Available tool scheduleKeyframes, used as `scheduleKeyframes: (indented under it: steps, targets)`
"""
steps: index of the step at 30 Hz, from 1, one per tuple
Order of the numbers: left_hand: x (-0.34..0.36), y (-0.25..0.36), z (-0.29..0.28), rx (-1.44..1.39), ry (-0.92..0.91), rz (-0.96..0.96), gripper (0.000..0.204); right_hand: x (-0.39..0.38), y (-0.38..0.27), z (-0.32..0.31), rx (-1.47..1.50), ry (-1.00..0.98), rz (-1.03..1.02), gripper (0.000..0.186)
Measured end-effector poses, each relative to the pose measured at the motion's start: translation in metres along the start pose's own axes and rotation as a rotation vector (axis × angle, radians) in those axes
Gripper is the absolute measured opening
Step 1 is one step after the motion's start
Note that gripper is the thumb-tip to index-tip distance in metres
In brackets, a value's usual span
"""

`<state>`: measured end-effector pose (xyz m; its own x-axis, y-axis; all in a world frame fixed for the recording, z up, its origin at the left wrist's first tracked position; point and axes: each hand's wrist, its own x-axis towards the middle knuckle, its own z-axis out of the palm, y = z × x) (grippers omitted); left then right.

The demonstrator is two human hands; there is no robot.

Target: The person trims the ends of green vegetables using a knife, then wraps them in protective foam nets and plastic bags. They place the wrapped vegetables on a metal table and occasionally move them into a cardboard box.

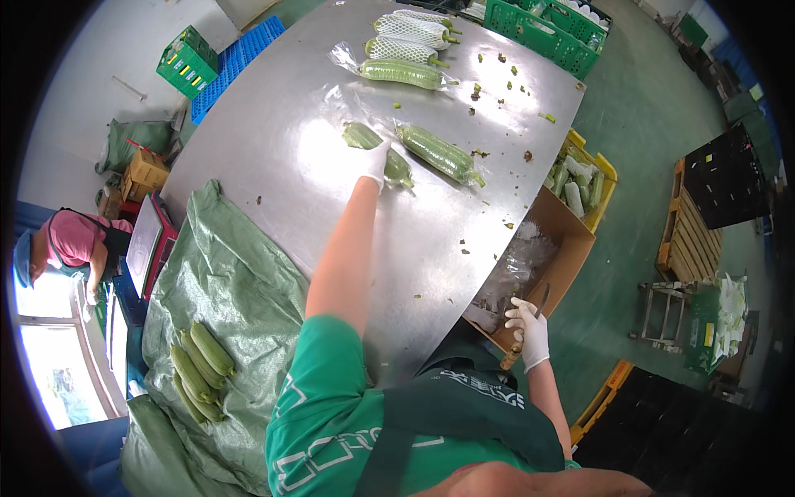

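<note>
My left hand (377,160), in a white glove, reaches far out over the steel table (273,141) and grips a green gourd in a clear bag (364,137). A second bagged gourd (439,153) lies just to its right. My right hand (528,331), also gloved, hangs beside the table edge and holds a knife (523,330) with a wooden handle, above an open cardboard box (551,240). Further away lie three more wrapped gourds (406,50), two of them in white foam netting.
A green sack (240,282) drapes the table's near left with several bare gourds (199,369) on it. Green crates (546,29) stand at the far end; a yellow crate of gourds (580,178) sits right. Another person (70,248) crouches at the left. Pallets (687,232) stand right.
</note>
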<state>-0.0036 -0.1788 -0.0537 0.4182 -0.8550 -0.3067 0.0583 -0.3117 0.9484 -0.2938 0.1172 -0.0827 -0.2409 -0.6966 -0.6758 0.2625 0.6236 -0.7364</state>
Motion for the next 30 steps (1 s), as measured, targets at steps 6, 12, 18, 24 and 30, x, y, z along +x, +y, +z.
scheduleKeyframes:
  steps: [6,12,18,24,30]
  targets:
    - [-0.062,-0.028,-0.036,-0.515,-0.534,-0.017,0.078,0.0,-0.005,0.029,-0.083,-0.117,-0.148,0.022]
    - [-0.177,-0.009,-0.041,-0.266,-0.503,0.238,0.088,-0.013,-0.024,0.068,-0.166,-0.295,-0.343,0.025]
    - [-0.217,-0.024,-0.033,0.057,-0.342,0.569,0.087,-0.04,-0.044,0.082,-0.135,-0.353,-0.393,0.03]
    - [-0.244,-0.021,-0.031,0.348,-0.249,0.779,0.087,-0.05,-0.038,0.075,-0.084,-0.312,-0.394,0.031]
    - [-0.249,-0.017,-0.03,-0.204,-0.553,0.327,0.083,-0.065,-0.04,0.068,-0.039,-0.301,-0.289,0.03]
